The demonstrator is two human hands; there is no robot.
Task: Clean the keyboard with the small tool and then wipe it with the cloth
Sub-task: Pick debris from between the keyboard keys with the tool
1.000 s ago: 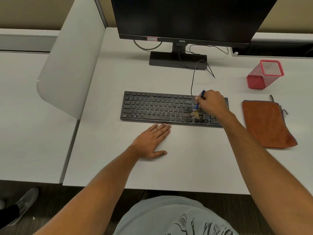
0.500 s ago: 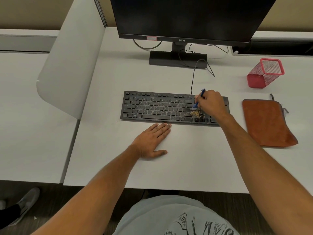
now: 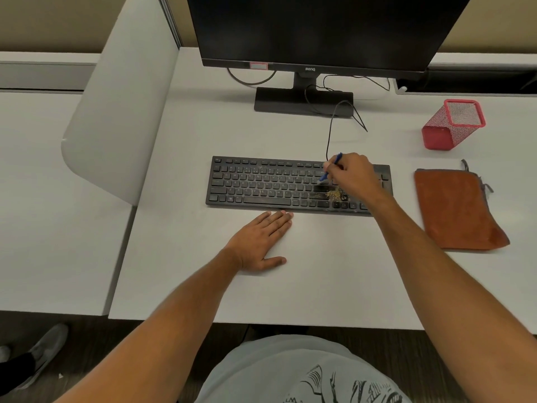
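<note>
A black keyboard [image 3: 261,181] lies across the middle of the white desk [image 3: 319,280]. My right hand [image 3: 353,175] grips a small blue brush [image 3: 331,167] over the keyboard's right part, bristle end down on the keys. A little heap of tan crumbs [image 3: 334,194] sits on the keys just below the brush tip. My left hand [image 3: 261,242] rests flat on the desk in front of the keyboard, fingers straight, fingertips at its front edge. An orange-brown cloth [image 3: 456,207] lies folded to the right of the keyboard.
A black monitor [image 3: 319,30] on its stand [image 3: 302,101] rises behind the keyboard, with cables trailing to it. A red mesh pen cup [image 3: 452,125] stands at the back right. A grey divider panel [image 3: 116,112] borders the desk on the left. Someone's shoe [image 3: 43,353] shows bottom left.
My right hand has drawn the brush slightly up and left, away from the crumb heap. My left hand has stayed flat in place.
</note>
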